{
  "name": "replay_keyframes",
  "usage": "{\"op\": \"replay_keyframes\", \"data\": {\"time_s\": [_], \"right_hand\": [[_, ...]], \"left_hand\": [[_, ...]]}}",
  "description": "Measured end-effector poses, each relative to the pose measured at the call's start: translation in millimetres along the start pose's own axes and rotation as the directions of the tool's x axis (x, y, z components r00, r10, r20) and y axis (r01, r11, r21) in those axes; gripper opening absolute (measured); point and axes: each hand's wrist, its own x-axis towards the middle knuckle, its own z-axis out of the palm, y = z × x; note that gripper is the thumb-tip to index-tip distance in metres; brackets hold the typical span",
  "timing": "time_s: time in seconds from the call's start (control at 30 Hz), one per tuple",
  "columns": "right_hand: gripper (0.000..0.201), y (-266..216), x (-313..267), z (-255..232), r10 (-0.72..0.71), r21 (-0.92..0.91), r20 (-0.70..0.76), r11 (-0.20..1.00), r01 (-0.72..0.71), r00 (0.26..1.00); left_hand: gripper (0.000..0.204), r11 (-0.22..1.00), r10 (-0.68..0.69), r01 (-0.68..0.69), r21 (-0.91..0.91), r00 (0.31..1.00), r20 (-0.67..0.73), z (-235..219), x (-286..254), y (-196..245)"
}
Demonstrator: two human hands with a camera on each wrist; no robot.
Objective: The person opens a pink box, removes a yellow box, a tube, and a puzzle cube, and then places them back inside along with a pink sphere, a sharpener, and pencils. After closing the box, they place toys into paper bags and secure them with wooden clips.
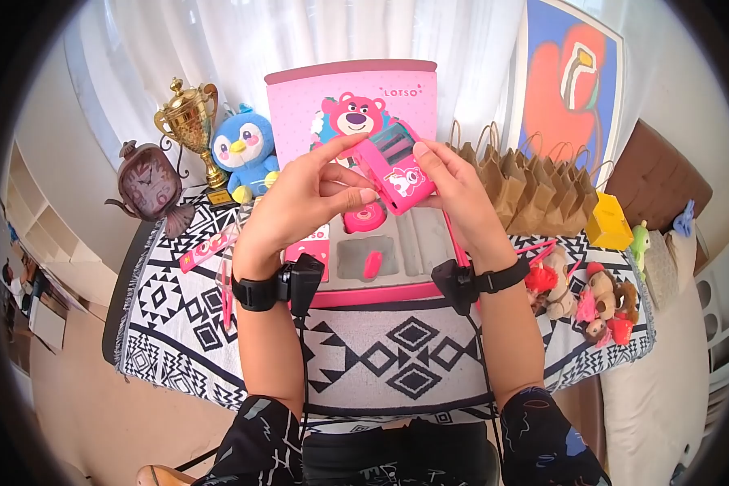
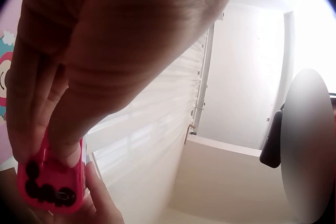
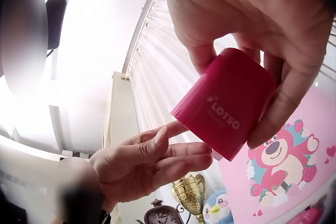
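Note:
A pink sharpener-like device (image 1: 397, 166) with a clear window and a bear picture is held above an open box. My right hand (image 1: 466, 194) grips its right side; the right wrist view shows fingers and thumb round the pink body (image 3: 226, 103), which bears the word LOTSO. On the other side is my left hand (image 1: 308, 194), its index fingertip at the top edge and thumb near the side. Seen in the right wrist view, the left hand's (image 3: 152, 161) fingers are extended. Black round shapes show in the device's end (image 2: 52, 182) in the left wrist view.
The box's grey insert (image 1: 437, 243) holds a round pink item (image 1: 364, 219) and a small pink piece (image 1: 373, 265). Behind left stand a clock (image 1: 148, 182), trophy (image 1: 188, 130) and blue plush (image 1: 243, 150); at right, paper bags (image 1: 535, 194), a yellow box (image 1: 609, 223) and small dolls (image 1: 599, 296).

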Motion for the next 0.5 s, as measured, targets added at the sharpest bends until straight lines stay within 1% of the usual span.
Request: {"op": "replay_keyframes", "data": {"time_s": [0.07, 0.1, 0.13, 0.17, 0.2, 0.23, 0.27, 0.3, 0.33, 0.37, 0.4, 0.43, 0.47, 0.5], "right_hand": [[0.047, 0, 1, -2, 0.025, 0.009, 0.008, 1.000, -0.025, 1.000], [0.047, -1, 1, -3, 0.050, 0.028, 0.047, 0.998, -0.051, 0.998], [0.046, -1, 1, -4, 0.076, 0.046, 0.088, 0.996, -0.080, 0.993], [0.046, 0, 1, -5, 0.080, 0.048, 0.090, 0.995, -0.084, 0.993], [0.046, 2, 3, -5, 0.087, 0.168, 0.102, 0.980, -0.103, 0.991], [0.045, 3, 4, -5, 0.092, 0.285, 0.114, 0.951, -0.121, 0.989], [0.045, 3, 5, -6, 0.094, 0.288, 0.117, 0.950, -0.124, 0.989], [0.047, 1, 6, -8, 0.109, 0.389, 0.137, 0.908, -0.155, 0.985], [0.049, -1, 7, -11, 0.122, 0.485, 0.157, 0.855, -0.185, 0.980], [0.052, -4, 6, -13, 0.147, 0.526, 0.147, 0.826, -0.204, 0.978], [0.052, -6, 8, -17, 0.148, 0.529, 0.149, 0.823, -0.205, 0.978], [0.054, -7, 9, -21, 0.173, 0.604, 0.175, 0.759, -0.245, 0.969], [0.055, -7, 10, -25, 0.193, 0.673, 0.204, 0.684, -0.281, 0.960], [0.054, -7, 10, -28, 0.157, 0.701, 0.220, 0.661, -0.268, 0.963]], "left_hand": [[0.069, 0.999, 0.025, -0.023, 0.026, 0.999, -0.047, 2, 2, 0], [0.069, 0.999, 0.023, -0.022, 0.026, 0.999, -0.046, 3, 3, 0], [0.064, 0.999, -0.005, 0.011, 0.048, 0.994, -0.113, 5, 4, -1], [0.060, 0.997, -0.034, 0.047, 0.068, 0.983, -0.181, 5, 4, -2], [0.060, 0.996, -0.039, 0.052, 0.069, 0.982, -0.183, 5, 4, -2], [0.055, 0.988, -0.035, 0.065, 0.140, 0.978, -0.208, 4, 4, -3], [0.051, 0.974, -0.029, 0.080, 0.210, 0.972, -0.232, 3, 4, -4], [0.042, 0.955, -0.007, 0.072, 0.286, 0.975, -0.224, 1, 4, -9], [0.042, 0.955, -0.010, 0.076, 0.288, 0.974, -0.225, -1, 4, -12], [0.038, 0.911, -0.045, 0.100, 0.400, 0.989, -0.143, -3, 4, -16], [0.035, 0.854, -0.089, 0.109, 0.508, 0.994, -0.064, -3, 5, -18], [0.028, 0.849, -0.091, 0.099, 0.519, 0.995, -0.041, 0, 4, -20], [0.028, 0.845, -0.095, 0.102, 0.525, 0.995, -0.040, 4, 5, -24], [0.026, 0.796, -0.117, 0.090, 0.598, 0.993, 0.005, 8, 7, -30]]}}
